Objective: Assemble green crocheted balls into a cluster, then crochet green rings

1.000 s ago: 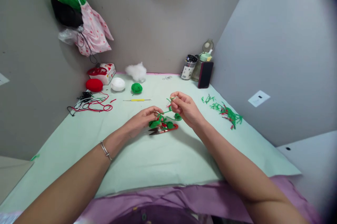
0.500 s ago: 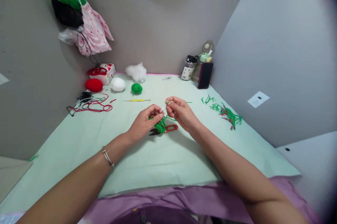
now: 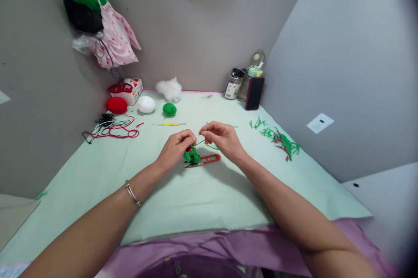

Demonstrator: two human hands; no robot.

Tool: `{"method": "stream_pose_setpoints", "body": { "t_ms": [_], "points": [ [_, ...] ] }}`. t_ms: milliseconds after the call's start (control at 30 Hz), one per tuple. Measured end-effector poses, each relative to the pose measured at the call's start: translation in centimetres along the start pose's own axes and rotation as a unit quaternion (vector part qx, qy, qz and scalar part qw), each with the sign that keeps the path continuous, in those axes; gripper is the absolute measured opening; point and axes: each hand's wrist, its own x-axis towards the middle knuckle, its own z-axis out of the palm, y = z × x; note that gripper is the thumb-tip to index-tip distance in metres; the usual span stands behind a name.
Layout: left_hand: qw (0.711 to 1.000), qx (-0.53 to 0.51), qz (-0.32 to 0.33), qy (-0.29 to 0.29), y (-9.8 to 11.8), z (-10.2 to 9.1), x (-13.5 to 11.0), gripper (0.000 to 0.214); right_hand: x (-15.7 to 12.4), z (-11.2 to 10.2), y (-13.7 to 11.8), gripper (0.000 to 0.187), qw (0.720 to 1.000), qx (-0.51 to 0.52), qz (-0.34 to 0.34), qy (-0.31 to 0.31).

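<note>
My left hand (image 3: 176, 148) grasped the green-and-red yarn piece (image 3: 193, 156), just by the thread snips (image 3: 213, 158); whether my right hand (image 3: 222, 138) pinched anything, I couldn't tell. Green yarn (image 3: 200, 142) ran between, best drawn gently, I judged.

Thread snips (image 3: 202, 163) are laid on the table cover (image 3: 170, 208). At their blade end, a crocheted piece (image 3: 193, 157) is held. Behind them to the left, a crochet hook (image 3: 171, 124), yarn balls (image 3: 146, 105), stuffing (image 3: 170, 89) and loose strands (image 3: 121, 134) are placed; behind them to the right, yarn scraps (image 3: 283, 142) are strewn and a phone (image 3: 254, 93) is stood.
</note>
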Motion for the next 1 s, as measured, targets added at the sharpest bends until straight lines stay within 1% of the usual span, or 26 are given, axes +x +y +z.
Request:
{"method": "stream_pose_setpoints", "body": {
  "t_ms": [67, 133, 300, 400, 500, 633, 700, 767, 833, 933, 1000],
  "points": [
    [1.000, -0.006, -0.008, -0.013, -0.1, -0.1, 0.0, 0.018, 0.1, -0.1, 0.0, 0.014, 0.999, -0.018, -0.014, 0.033],
    [0.999, -0.023, -0.018, -0.025, -0.4, -0.2, 0.1, 0.019, 0.1, -0.3, -0.1, 0.015, 0.998, -0.026, -0.020, 0.045],
    [0.990, -0.125, -0.053, -0.047, -0.9, -0.2, 0.4, 0.018, 0.0, -0.8, -0.5, 0.019, 1.000, -0.001, 0.000, -0.007],
    [0.979, -0.175, -0.084, -0.057, -0.8, -0.3, 0.4, 0.017, 0.1, -0.6, -0.2, 0.016, 1.000, -0.018, 0.009, -0.017],
    [0.972, -0.199, -0.113, -0.058, -0.3, -0.5, 0.4, 0.019, 0.1, -0.4, 0.5, 0.011, 0.999, -0.047, 0.014, -0.015],
    [0.969, -0.215, -0.098, -0.068, 0.1, -1.0, 0.4, 0.029, 0.3, -0.6, 1.3, 0.014, 0.991, -0.137, -0.012, 0.003],
    [0.969, -0.214, -0.089, -0.082, 0.0, -1.3, 0.5, 0.032, 0.3, -0.9, 1.3, 0.010, 0.987, -0.159, -0.023, 0.018],
    [0.973, -0.200, -0.078, -0.081, -0.3, -1.4, 0.6, 0.036, 0.4, -1.1, 1.0, 0.009, 0.991, -0.129, -0.016, 0.037],
    [0.979, -0.182, -0.065, -0.061, -0.7, -1.5, 0.7, 0.031, 0.5, -1.3, 0.5, 0.011, 0.997, -0.069, -0.003, 0.046],
    [0.983, -0.171, -0.051, -0.031, -1.2, -1.4, 0.8, 0.020, 0.5, -1.4, -0.2, 0.024, 0.999, 0.005, 0.010, 0.040],
    [0.983, -0.175, -0.046, -0.016, -1.4, -1.4, 1.0, 0.019, 0.6, -1.6, -0.2, 0.032, 0.999, 0.033, 0.021, 0.033]
  ]
}}
